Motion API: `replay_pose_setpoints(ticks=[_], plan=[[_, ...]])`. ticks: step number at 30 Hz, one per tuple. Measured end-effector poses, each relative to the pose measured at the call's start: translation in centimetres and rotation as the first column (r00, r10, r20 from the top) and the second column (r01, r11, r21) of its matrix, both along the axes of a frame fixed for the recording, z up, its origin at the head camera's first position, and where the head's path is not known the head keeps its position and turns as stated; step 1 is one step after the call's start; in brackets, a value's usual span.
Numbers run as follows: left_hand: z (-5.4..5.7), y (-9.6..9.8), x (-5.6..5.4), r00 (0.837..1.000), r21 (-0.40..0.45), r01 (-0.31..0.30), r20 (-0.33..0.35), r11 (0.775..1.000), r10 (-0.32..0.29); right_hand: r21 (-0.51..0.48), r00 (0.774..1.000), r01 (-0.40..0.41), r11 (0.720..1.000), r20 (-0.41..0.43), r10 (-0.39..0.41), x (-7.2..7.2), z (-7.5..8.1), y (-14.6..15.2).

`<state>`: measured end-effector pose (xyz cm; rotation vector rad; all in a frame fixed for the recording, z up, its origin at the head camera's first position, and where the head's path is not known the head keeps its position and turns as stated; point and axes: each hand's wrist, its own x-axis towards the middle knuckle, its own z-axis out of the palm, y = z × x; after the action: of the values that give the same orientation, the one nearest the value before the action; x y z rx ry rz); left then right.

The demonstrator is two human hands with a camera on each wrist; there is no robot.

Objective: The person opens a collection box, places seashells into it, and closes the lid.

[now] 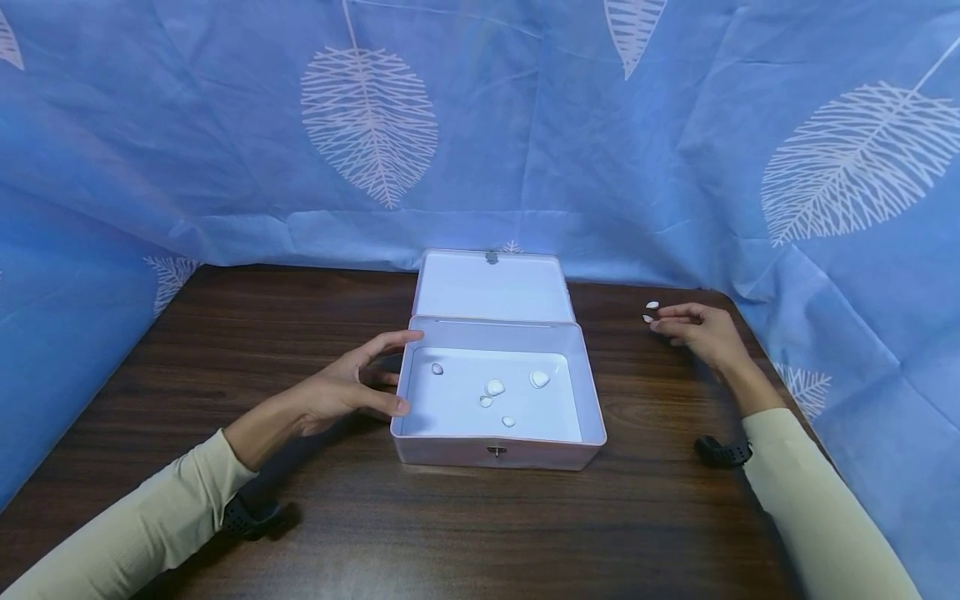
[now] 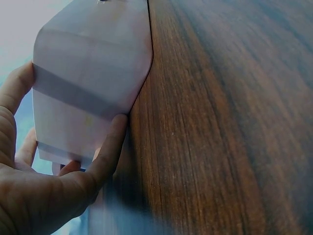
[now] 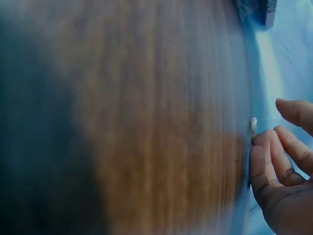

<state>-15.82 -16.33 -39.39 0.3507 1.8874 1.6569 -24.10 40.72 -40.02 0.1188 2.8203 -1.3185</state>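
A pale pink metal box (image 1: pixel 498 451) stands on the table with its lid (image 1: pixel 491 287) raised at the back. Several small white shell-like pieces (image 1: pixel 539 379) are scattered over its floor. Spread fingers of my left hand (image 1: pixel 345 385) rest against the box's left side, with fingertips touching the rim. In the left wrist view the same hand (image 2: pixel 54 181) lies along the outer wall. Off to the right, my right hand (image 1: pixel 697 333) reaches down to two small white pieces, one farther back (image 1: pixel 652 305) and one by its fingertips (image 1: pixel 647 319). Thumb and fingers stand apart.
The dark wooden table (image 1: pixel 480 525) carries the box near its back edge. A blue curtain (image 1: pixel 562 150) with white leaf prints hangs behind and along both sides. Black bands sit at both wrists, the right one (image 1: pixel 723 452) close to the tabletop.
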Motion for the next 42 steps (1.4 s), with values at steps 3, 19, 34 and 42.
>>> replay_pose_setpoints(ticks=[3,19,34,42], plan=[[0.0,0.0,0.0,1.0,-0.001,0.002,0.0,1.0,-0.002,0.005,1.0,-0.013,1.0,0.023,0.012,-0.4,-0.3,0.0],[0.0,0.1,0.1,1.0,0.009,0.011,0.006,1.0,-0.011,0.077,0.989,0.031,0.997,0.14,-0.042,-2.2,-0.4,-0.3],[0.1,-0.1,0.1,1.0,-0.014,-0.002,0.004,1.0,0.002,0.098,0.988,0.057,0.994,0.137,-0.07,-2.8,-0.5,-0.4],[0.1,0.0,-0.1,1.0,-0.022,0.002,0.01,1.0,-0.002,0.096,0.986,0.058,0.994,0.153,-0.072,-2.8,-0.6,-0.3]])
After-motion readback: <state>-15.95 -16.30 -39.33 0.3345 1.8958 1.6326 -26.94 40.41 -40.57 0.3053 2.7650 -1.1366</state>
